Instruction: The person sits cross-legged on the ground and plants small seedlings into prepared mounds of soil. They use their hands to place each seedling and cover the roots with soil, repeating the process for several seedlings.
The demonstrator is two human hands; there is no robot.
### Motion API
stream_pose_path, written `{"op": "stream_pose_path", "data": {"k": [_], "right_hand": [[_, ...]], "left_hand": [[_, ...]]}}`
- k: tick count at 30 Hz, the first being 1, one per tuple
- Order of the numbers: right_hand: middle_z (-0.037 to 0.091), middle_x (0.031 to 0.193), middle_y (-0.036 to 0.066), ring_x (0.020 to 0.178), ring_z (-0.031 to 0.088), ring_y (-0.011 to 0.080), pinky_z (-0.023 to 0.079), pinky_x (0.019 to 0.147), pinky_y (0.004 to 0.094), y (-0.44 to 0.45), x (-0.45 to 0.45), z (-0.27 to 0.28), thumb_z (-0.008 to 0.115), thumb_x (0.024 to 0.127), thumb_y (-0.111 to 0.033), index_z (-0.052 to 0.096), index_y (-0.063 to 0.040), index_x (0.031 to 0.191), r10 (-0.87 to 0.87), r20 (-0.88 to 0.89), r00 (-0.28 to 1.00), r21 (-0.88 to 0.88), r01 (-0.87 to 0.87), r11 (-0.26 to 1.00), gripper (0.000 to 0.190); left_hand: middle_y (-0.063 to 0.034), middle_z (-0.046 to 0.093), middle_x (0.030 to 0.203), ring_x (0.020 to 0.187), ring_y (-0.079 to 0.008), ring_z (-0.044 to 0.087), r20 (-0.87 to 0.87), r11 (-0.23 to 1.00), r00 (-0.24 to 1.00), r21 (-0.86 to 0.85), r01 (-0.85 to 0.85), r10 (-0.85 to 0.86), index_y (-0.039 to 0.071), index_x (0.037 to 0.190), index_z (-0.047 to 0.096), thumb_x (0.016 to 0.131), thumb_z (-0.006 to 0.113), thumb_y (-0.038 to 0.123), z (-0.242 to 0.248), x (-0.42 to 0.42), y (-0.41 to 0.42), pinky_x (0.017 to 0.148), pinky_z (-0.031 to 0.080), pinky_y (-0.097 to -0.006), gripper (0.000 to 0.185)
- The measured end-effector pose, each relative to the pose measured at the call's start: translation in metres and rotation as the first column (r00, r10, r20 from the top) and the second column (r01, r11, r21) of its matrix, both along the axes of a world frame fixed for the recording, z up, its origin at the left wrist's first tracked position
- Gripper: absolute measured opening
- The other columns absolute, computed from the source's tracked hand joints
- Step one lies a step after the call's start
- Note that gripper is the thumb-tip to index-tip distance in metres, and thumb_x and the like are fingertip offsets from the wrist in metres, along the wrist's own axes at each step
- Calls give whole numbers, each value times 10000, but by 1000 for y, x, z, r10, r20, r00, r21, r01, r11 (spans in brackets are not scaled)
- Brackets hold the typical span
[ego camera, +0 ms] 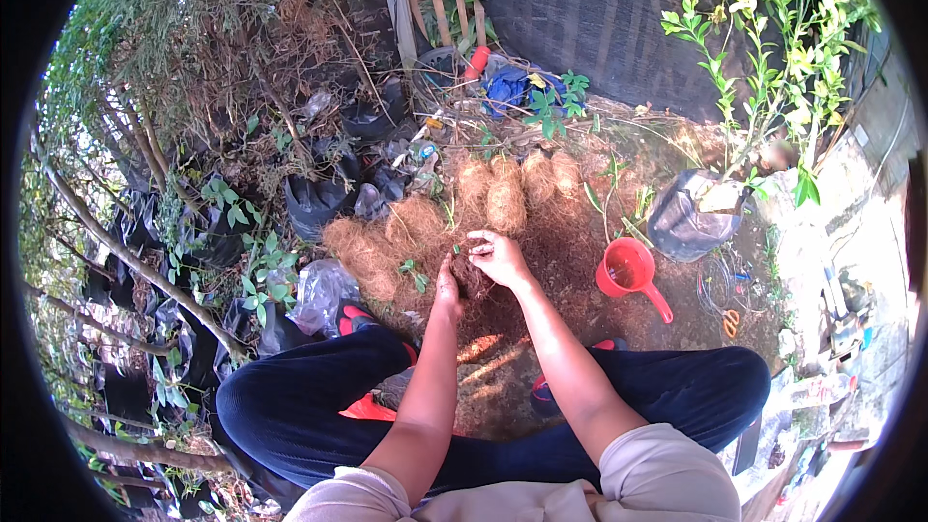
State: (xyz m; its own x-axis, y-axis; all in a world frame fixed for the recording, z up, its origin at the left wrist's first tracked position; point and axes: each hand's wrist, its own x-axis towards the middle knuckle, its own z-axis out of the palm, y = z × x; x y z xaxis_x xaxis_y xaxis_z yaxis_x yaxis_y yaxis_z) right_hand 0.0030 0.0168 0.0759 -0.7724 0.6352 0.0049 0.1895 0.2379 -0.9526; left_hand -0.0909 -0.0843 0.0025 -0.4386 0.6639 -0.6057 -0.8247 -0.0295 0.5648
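Between my two hands is a dark clump of soil and fibre [475, 281], with a small green shoot [457, 250] at its top. My left hand [448, 286] lies along the clump's left side, fingers pointing away from me. My right hand [499, 258] is curved over its right side, thumb and fingers apart, soil on the fingertips. Whether either hand grips the clump is hard to tell. Just beyond lie several bundles of brown coconut fibre [506, 204], and more fibre bundles [370, 254] are at the left. Loose dark soil [554, 261] spreads around the clump.
A red plastic dipper [627, 268] with liquid stands at the right. Farther right are a black plant bag [694, 217], orange-handled scissors [731, 323] and coiled wire [718, 290]. Clear plastic [324, 297] lies left, near my foot. Branches [145, 268] and black pots [319, 196] crowd the left side.
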Motion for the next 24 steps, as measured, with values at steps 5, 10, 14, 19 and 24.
{"op": "stream_pose_path", "data": {"k": [5,10,14,19,24], "right_hand": [[750,839,96,778,736,170,577,740,302,-1,-1,-18,741,747,-73,772,-99,893,-29,122,992,162,8,987,152],[735,774,90,718,724,186,570,698,321,-3,1,-20,769,706,-134,774,-132,903,-42,116,992,221,16,975,197],[727,900,107,752,700,186,556,726,318,10,9,-7,822,670,-180,764,-123,1004,41,117,992,129,-56,990,343],[655,1232,112,1085,641,256,511,946,376,23,13,9,861,572,-249,780,-191,965,154,90,984,428,-178,886,406],[614,1328,63,1191,594,263,482,1017,403,4,14,15,858,568,-262,791,-220,936,65,311,948,428,-201,881,376]], "left_hand": [[-81,627,1318,1167,-267,615,-46,997,999,-72,8,-12,131,1347,567,996,371,565,18,9,1,1015,462,-479,592],[-90,664,1247,1101,-264,646,-44,998,999,-51,24,-26,115,1287,607,994,396,553,30,15,-1,1002,476,-459,568],[-98,637,1289,1127,-272,631,-32,999,999,-37,-5,4,112,1320,576,1009,381,523,37,19,-1,1004,478,-467,551],[-112,607,1320,1161,-291,605,-12,1000,1000,23,-1,1,121,1353,539,1016,377,494,28,17,2,1006,475,-473,528],[-125,609,1306,1166,-291,589,16,999,999,17,52,-52,138,1339,554,961,458,556,0,14,6,1002,457,-465,571]]}}
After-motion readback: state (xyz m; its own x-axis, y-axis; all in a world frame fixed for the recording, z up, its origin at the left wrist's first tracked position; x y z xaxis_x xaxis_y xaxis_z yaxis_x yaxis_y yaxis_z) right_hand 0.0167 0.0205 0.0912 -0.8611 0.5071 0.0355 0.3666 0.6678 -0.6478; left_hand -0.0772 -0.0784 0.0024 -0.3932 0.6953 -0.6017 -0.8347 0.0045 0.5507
